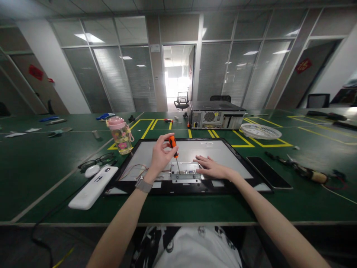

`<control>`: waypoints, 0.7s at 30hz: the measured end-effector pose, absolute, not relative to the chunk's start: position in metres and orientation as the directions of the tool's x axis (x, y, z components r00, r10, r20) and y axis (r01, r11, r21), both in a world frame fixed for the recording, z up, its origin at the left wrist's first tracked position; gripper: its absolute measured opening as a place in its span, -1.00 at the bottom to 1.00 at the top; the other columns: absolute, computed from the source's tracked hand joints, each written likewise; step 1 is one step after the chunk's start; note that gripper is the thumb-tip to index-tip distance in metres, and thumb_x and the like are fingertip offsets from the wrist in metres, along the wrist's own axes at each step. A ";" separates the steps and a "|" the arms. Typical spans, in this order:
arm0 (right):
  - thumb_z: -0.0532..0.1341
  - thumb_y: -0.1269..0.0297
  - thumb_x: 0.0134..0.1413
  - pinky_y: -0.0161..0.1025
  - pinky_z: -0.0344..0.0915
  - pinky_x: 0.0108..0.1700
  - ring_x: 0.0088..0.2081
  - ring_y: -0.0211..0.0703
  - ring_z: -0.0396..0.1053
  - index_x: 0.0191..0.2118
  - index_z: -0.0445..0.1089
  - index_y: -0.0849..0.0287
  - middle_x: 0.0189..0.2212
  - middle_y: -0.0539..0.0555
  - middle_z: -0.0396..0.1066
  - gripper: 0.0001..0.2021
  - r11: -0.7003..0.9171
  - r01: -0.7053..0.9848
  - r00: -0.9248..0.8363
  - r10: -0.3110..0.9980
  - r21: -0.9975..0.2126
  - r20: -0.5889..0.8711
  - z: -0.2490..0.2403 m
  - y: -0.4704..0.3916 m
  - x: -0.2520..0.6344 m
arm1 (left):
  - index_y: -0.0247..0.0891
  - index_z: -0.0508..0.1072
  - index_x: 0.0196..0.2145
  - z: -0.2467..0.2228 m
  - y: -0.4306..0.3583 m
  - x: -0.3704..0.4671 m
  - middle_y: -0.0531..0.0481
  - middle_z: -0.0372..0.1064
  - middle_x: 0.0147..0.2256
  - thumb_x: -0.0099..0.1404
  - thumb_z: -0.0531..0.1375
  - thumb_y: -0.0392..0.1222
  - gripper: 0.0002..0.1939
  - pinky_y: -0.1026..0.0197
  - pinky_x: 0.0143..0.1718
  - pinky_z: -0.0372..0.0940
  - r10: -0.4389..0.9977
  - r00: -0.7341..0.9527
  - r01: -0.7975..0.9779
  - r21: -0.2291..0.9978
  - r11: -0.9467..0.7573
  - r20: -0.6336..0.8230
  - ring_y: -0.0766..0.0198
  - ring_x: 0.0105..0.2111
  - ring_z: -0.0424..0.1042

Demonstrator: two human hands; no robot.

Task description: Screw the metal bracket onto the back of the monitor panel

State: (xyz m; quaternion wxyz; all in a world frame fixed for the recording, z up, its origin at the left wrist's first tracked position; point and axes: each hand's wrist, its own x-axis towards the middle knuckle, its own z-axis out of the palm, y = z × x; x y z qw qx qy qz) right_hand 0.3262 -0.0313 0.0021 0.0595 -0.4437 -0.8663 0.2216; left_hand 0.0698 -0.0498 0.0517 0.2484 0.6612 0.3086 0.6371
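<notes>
My left hand [162, 154] is closed on the handle of an orange and black screwdriver [173, 143]. The screwdriver stands nearly upright, its tip down at a small circuit board with a metal plate [185, 176]. That plate lies near the front edge of a flat display panel [228, 154] with a black frame. Fingers spread, my right hand [213, 167] rests palm down over the right end of the metal plate and the panel. Thin wires [136, 167] run over the panel left of the plate.
Left of the panel are a pink-lidded bottle [120, 136], glasses [97, 160] and a white power bank [93, 188]. On the right lie a black phone [268, 172] and a cable bundle [309, 173]. Behind stand a computer case [216, 115] and a white basket [260, 131].
</notes>
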 end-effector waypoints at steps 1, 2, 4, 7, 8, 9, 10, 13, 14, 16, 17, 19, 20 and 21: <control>-0.06 -0.32 0.18 0.16 -0.45 0.38 0.41 0.11 -0.30 0.38 -0.01 0.09 0.41 0.15 -0.22 -0.20 0.507 0.744 -0.598 0.796 -0.435 -0.096 0.003 -0.032 0.326 | -0.21 0.38 0.01 0.052 -0.049 0.067 -0.03 0.26 -0.12 0.12 0.31 -0.23 -0.52 0.31 -0.49 0.52 0.733 0.027 0.107 0.727 -0.678 0.680 0.41 -0.38 0.41; -0.07 -0.32 0.18 0.15 -0.45 0.38 0.41 0.11 -0.30 0.38 -0.01 0.11 0.41 0.17 -0.23 -0.19 0.507 0.745 -0.598 0.796 -0.434 -0.097 0.003 -0.032 0.326 | -0.22 0.39 0.00 0.052 -0.048 0.065 -0.03 0.28 -0.13 0.11 0.31 -0.24 -0.53 0.32 -0.50 0.52 0.738 0.055 0.122 0.729 -0.673 0.672 0.41 -0.38 0.41; -0.07 -0.33 0.18 0.14 -0.45 0.38 0.42 0.11 -0.31 0.38 -0.01 0.16 0.41 0.19 -0.23 -0.17 0.505 0.747 -0.597 0.796 -0.432 -0.102 0.004 -0.032 0.326 | -0.23 0.39 -0.01 0.051 -0.047 0.063 -0.04 0.30 -0.12 0.11 0.30 -0.25 -0.54 0.35 -0.51 0.50 0.742 0.098 0.150 0.727 -0.670 0.663 0.41 -0.37 0.41; -0.07 -0.33 0.18 0.14 -0.44 0.38 0.42 0.08 -0.31 0.38 -0.02 0.13 0.41 0.18 -0.23 -0.18 0.508 0.746 -0.600 0.793 -0.429 -0.103 0.004 -0.032 0.327 | -0.23 0.40 -0.02 0.050 -0.048 0.064 -0.05 0.33 -0.11 0.11 0.30 -0.26 -0.56 0.40 -0.52 0.48 0.731 0.105 0.191 0.707 -0.681 0.675 0.41 -0.38 0.41; -0.07 -0.33 0.17 0.15 -0.44 0.38 0.42 0.08 -0.31 0.38 -0.01 0.10 0.41 0.17 -0.23 -0.18 0.510 0.745 -0.601 0.793 -0.429 -0.102 0.003 -0.031 0.327 | -0.23 0.40 -0.03 0.050 -0.048 0.064 -0.05 0.33 -0.11 0.11 0.30 -0.25 -0.57 0.41 -0.53 0.47 0.727 0.102 0.202 0.701 -0.684 0.679 0.41 -0.38 0.42; -0.07 -0.33 0.17 0.15 -0.44 0.38 0.42 0.07 -0.31 0.38 -0.01 0.10 0.41 0.16 -0.23 -0.19 0.511 0.745 -0.602 0.792 -0.429 -0.101 0.003 -0.031 0.327 | -0.22 0.40 -0.03 0.050 -0.049 0.065 -0.06 0.33 -0.11 0.11 0.29 -0.25 -0.57 0.42 -0.54 0.46 0.724 0.099 0.211 0.696 -0.686 0.683 0.41 -0.37 0.42; -0.07 -0.33 0.17 0.16 -0.43 0.38 0.42 0.08 -0.31 0.38 -0.01 0.11 0.41 0.17 -0.23 -0.18 0.512 0.745 -0.603 0.791 -0.427 -0.102 0.003 -0.031 0.327 | -0.22 0.40 -0.03 0.050 -0.049 0.065 -0.06 0.33 -0.11 0.12 0.29 -0.26 -0.58 0.42 -0.55 0.46 0.722 0.098 0.218 0.693 -0.687 0.685 0.40 -0.37 0.43; -0.07 -0.33 0.17 0.15 -0.43 0.38 0.42 0.09 -0.31 0.38 -0.01 0.13 0.41 0.18 -0.23 -0.17 0.509 0.748 -0.599 0.794 -0.426 -0.103 0.002 -0.031 0.327 | -0.22 0.39 -0.04 0.049 -0.050 0.066 -0.06 0.32 -0.12 0.13 0.28 -0.25 -0.59 0.42 -0.56 0.45 0.720 0.106 0.228 0.688 -0.689 0.686 0.39 -0.38 0.44; -0.07 -0.33 0.17 0.15 -0.43 0.38 0.42 0.08 -0.31 0.38 0.00 0.11 0.41 0.17 -0.22 -0.18 0.509 0.748 -0.598 0.795 -0.427 -0.099 0.002 -0.031 0.327 | -0.23 0.39 -0.04 0.049 -0.050 0.067 -0.06 0.33 -0.12 0.13 0.28 -0.25 -0.59 0.42 -0.57 0.45 0.717 0.109 0.229 0.684 -0.692 0.688 0.39 -0.38 0.44; -0.07 -0.34 0.17 0.15 -0.43 0.38 0.42 0.09 -0.31 0.38 0.00 0.09 0.41 0.15 -0.22 -0.19 0.510 0.746 -0.597 0.797 -0.428 -0.092 0.000 -0.030 0.327 | -0.23 0.39 -0.04 0.048 -0.050 0.067 -0.06 0.33 -0.13 0.13 0.28 -0.25 -0.60 0.43 -0.57 0.45 0.710 0.118 0.232 0.676 -0.700 0.694 0.40 -0.39 0.44; -0.07 -0.34 0.17 0.16 -0.43 0.38 0.42 0.10 -0.31 0.38 0.00 0.08 0.41 0.14 -0.22 -0.19 0.512 0.746 -0.598 0.796 -0.427 -0.090 0.000 -0.029 0.327 | -0.23 0.39 -0.05 0.048 -0.050 0.068 -0.06 0.33 -0.13 0.14 0.28 -0.26 -0.61 0.43 -0.57 0.45 0.704 0.123 0.237 0.668 -0.705 0.699 0.40 -0.40 0.44; -0.07 -0.34 0.16 0.16 -0.42 0.38 0.41 0.12 -0.31 0.38 -0.01 0.10 0.41 0.14 -0.22 -0.18 0.515 0.745 -0.601 0.794 -0.424 -0.091 -0.002 -0.028 0.328 | -0.24 0.40 -0.06 0.048 -0.051 0.069 -0.05 0.33 -0.14 0.14 0.28 -0.26 -0.62 0.44 -0.58 0.44 0.691 0.132 0.253 0.650 -0.717 0.710 0.40 -0.39 0.43; -0.07 -0.34 0.17 0.15 -0.43 0.38 0.41 0.12 -0.31 0.38 -0.01 0.10 0.41 0.14 -0.22 -0.18 0.516 0.745 -0.602 0.793 -0.422 -0.094 -0.002 -0.028 0.328 | -0.24 0.41 -0.06 0.048 -0.051 0.069 -0.06 0.33 -0.15 0.14 0.28 -0.26 -0.63 0.45 -0.59 0.43 0.686 0.135 0.262 0.642 -0.721 0.715 0.39 -0.38 0.43; -0.07 -0.34 0.17 0.15 -0.43 0.38 0.42 0.11 -0.31 0.38 -0.02 0.09 0.41 0.14 -0.22 -0.18 0.517 0.746 -0.603 0.792 -0.421 -0.096 -0.002 -0.027 0.328 | -0.24 0.41 -0.07 0.048 -0.052 0.070 -0.06 0.33 -0.15 0.14 0.28 -0.26 -0.63 0.46 -0.59 0.42 0.681 0.137 0.270 0.635 -0.724 0.719 0.39 -0.37 0.43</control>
